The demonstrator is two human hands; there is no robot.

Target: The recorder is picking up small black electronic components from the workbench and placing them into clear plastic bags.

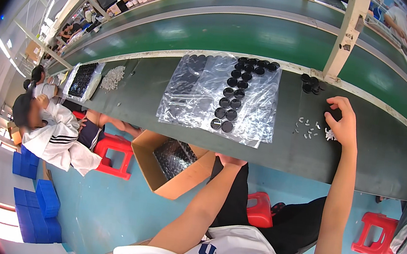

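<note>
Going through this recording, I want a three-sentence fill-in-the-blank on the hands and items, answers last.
1. The discs on the clear plastic sheet are coloured ____.
2. Small pieces beside the right hand are coloured ____.
3. The hand nearer the open cardboard box is the person's ____ one.

Missing words: black; white; left.

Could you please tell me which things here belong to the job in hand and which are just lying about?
Apparently part of the job:
small white pieces by the right hand
black round pieces on clear plastic

Apparently just standing about:
stacked blue boxes
red stool at right
</note>
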